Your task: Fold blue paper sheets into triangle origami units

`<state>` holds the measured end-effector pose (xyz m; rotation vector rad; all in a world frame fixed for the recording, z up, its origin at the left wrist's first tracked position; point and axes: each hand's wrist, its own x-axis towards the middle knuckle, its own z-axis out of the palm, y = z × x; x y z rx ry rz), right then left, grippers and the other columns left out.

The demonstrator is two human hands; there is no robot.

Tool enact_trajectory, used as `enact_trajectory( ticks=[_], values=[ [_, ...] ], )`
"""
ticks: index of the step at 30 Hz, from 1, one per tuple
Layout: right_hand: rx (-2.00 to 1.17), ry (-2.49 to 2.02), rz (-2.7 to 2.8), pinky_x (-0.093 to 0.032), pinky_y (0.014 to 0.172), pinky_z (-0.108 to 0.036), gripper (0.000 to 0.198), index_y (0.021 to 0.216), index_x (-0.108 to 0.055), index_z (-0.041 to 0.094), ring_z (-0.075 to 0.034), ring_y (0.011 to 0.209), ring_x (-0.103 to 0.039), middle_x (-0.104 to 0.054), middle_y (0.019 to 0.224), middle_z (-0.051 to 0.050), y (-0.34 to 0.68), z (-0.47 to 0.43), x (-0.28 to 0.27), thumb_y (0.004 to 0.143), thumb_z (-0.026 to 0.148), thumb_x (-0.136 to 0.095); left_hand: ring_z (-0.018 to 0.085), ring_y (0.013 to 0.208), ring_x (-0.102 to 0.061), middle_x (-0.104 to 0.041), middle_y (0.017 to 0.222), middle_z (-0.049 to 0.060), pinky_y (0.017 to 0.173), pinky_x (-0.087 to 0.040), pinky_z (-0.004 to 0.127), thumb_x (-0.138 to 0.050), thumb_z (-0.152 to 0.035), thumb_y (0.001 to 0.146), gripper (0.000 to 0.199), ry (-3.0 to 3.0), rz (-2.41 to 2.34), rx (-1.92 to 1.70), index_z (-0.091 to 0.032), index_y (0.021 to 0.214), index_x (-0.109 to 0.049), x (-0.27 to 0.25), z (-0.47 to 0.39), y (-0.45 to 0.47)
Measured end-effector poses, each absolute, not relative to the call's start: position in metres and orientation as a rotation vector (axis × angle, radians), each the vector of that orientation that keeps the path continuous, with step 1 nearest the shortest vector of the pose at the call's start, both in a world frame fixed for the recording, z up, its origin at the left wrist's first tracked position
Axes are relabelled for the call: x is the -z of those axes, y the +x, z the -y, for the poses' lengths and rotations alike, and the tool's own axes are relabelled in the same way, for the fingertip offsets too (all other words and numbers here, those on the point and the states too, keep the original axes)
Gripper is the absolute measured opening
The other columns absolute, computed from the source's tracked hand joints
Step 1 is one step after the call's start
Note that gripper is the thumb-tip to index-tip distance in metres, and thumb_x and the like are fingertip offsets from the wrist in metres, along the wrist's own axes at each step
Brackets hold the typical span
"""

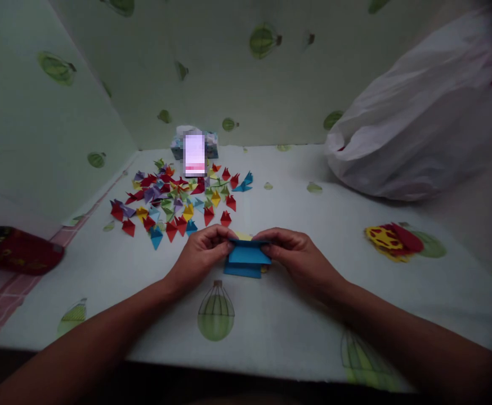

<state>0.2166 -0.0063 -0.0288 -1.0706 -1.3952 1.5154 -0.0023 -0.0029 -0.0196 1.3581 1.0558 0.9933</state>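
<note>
A blue sheet of folding paper [249,257] is held up just over the table, with crosswise folds across it. My left hand [207,248] pinches its upper left corner between thumb and fingers. At the upper right corner, my right hand [289,250] grips the same paper in a like pinch. Behind the paper a bit of pale yellow shows, mostly hidden. Many small folded paper pieces [170,203] in red, yellow, green, purple and blue lie in a spread beyond my left hand.
A lit phone [195,153] leans on a tissue box [212,145] at the back. A red can [18,250] lies at the left edge. Red and yellow cut-out shapes [392,239] rest at right, below a big white plastic bag [398,129]. Walls enclose the table [283,326].
</note>
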Motion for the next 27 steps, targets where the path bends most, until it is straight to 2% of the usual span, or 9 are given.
enact_trajectory(
  ticks=[6, 9, 15, 19, 24, 27],
  values=[
    [-1.611, -1.057, 1.228, -0.049, 0.069, -0.03, 0.014, 0.085, -0.078, 0.023, -0.015, 0.068, -0.058, -0.068, 0.074, 0.0, 0.2147, 0.0089, 0.0264, 0.075, 0.022, -0.068, 0.014, 0.075, -0.059, -0.068, 0.081, 0.002, 0.071, -0.05, 0.029, -0.065, -0.026, 0.078, 0.009, 1.407, -1.078, -1.023, -0.019, 0.08, -0.07, 0.0221, 0.0034, -0.0045],
    [-1.583, -1.044, 1.245, -0.048, 0.07, -0.029, 0.016, 0.08, -0.079, 0.023, -0.015, 0.071, -0.058, -0.069, 0.078, 0.0, 0.2144, 0.01, 0.0245, 0.072, 0.019, -0.065, 0.015, 0.075, -0.059, -0.068, 0.082, 0.003, 0.071, -0.05, 0.03, -0.065, -0.027, 0.078, 0.011, 1.392, -1.087, -1.02, -0.019, 0.082, -0.071, 0.0246, 0.0032, -0.0058],
    [-1.416, -1.032, 1.466, -0.047, 0.074, -0.03, 0.023, 0.08, -0.079, 0.023, -0.016, 0.079, -0.06, -0.07, 0.082, -0.001, 0.2184, 0.0103, 0.0216, 0.076, 0.015, -0.058, 0.013, 0.07, -0.054, -0.063, 0.077, 0.0, 0.068, -0.045, 0.027, -0.063, -0.021, 0.077, 0.009, 1.283, -1.031, -1.013, -0.019, 0.081, -0.07, 0.0265, 0.0018, -0.0065],
    [-1.264, -0.944, 1.65, -0.047, 0.071, -0.029, 0.024, 0.082, -0.078, 0.021, -0.015, 0.076, -0.061, -0.069, 0.082, -0.002, 0.2206, 0.0105, 0.0202, 0.081, 0.012, -0.055, 0.012, 0.069, -0.052, -0.06, 0.074, -0.001, 0.066, -0.043, 0.025, -0.063, -0.022, 0.08, 0.007, 1.229, -0.994, -0.954, -0.017, 0.082, -0.068, 0.0235, 0.001, -0.0067],
    [-1.102, -0.837, 1.78, -0.048, 0.07, -0.028, 0.026, 0.083, -0.076, 0.02, -0.014, 0.076, -0.062, -0.067, 0.081, -0.003, 0.2195, 0.0108, 0.0232, 0.085, 0.009, -0.053, 0.012, 0.071, -0.054, -0.061, 0.079, -0.001, 0.065, -0.042, 0.024, -0.073, -0.035, 0.08, 0.024, 1.205, -1.016, -0.904, -0.017, 0.095, -0.067, 0.0207, 0.0012, -0.004],
    [-1.071, -0.818, 1.805, -0.048, 0.07, -0.028, 0.026, 0.084, -0.076, 0.019, -0.014, 0.075, -0.062, -0.067, 0.081, -0.003, 0.2193, 0.0107, 0.0255, 0.085, 0.007, -0.053, 0.01, 0.066, -0.055, -0.063, 0.078, -0.001, 0.063, -0.042, 0.024, -0.076, -0.039, 0.08, 0.029, 1.155, -1.006, -0.788, -0.017, 0.096, -0.067, 0.0215, 0.0023, -0.0015]
  ],
)
